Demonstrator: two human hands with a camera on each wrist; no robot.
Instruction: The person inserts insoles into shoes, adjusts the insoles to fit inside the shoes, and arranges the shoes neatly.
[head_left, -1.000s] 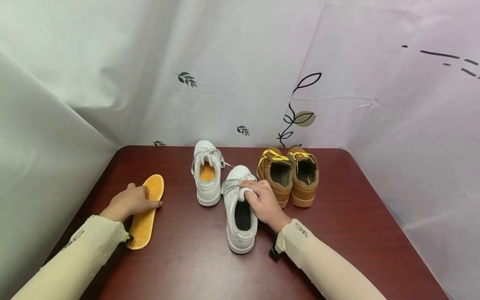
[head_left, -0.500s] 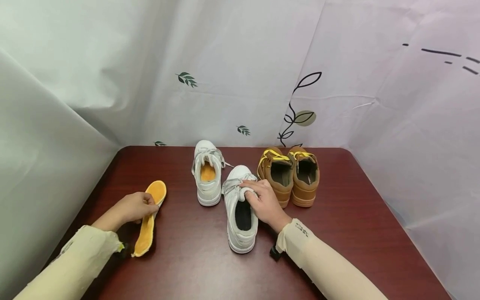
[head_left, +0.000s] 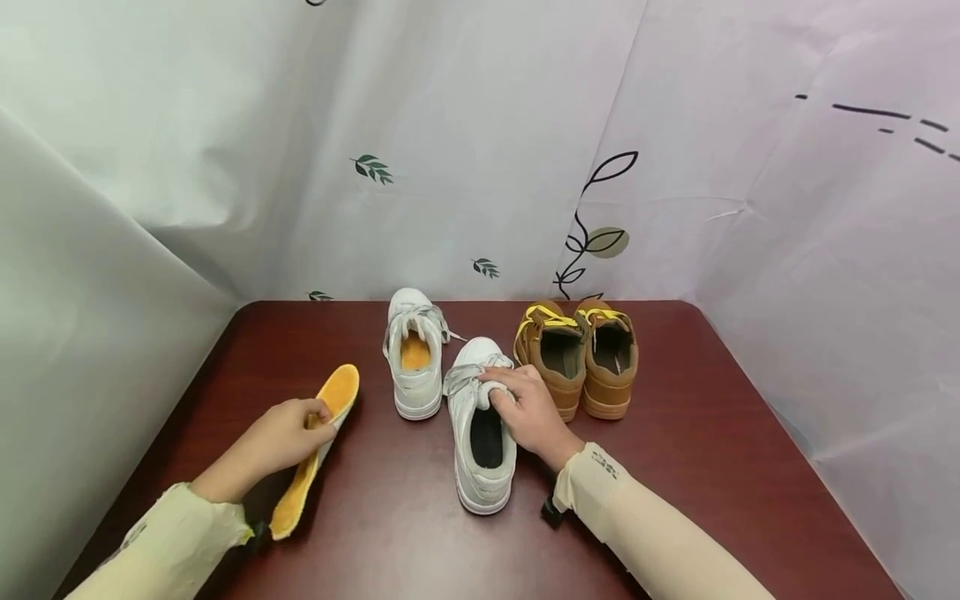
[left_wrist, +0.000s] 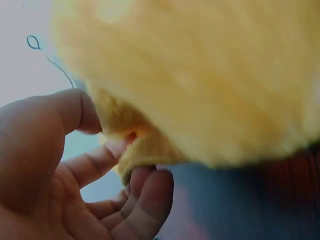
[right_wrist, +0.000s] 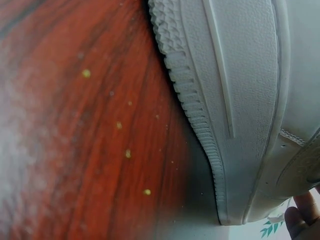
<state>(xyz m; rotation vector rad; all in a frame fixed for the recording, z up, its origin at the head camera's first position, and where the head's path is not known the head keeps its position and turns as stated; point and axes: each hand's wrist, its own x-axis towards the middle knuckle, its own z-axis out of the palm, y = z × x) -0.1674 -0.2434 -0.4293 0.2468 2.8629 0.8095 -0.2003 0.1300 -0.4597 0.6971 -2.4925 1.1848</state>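
Note:
A fuzzy yellow insole [head_left: 341,390] is in my left hand [head_left: 288,435], pinched at its middle between thumb and fingers. It bends there, and its pale underside edge shows along the right. In the left wrist view the insole [left_wrist: 200,75] fills most of the picture, with the fingertips [left_wrist: 155,195] curled at its folded edge. My right hand [head_left: 528,408] grips the tongue of a white sneaker [head_left: 483,487], whose inside looks dark. The right wrist view shows this sneaker's sole side [right_wrist: 210,100] close up, with the fingers at the lower right corner.
Another white sneaker [head_left: 417,396], with a yellow insole inside, stands behind and left of the gripped one. Two brown shoes [head_left: 606,392] with yellow laces stand behind my right hand. The dark red table [head_left: 390,542] is backed by a white patterned curtain [head_left: 465,125]. Small yellow specks dot the tabletop.
My left hand has raised the insole from lying flat, bent it, and moved it a little to the right. The right hand keeps its hold on the sneaker.

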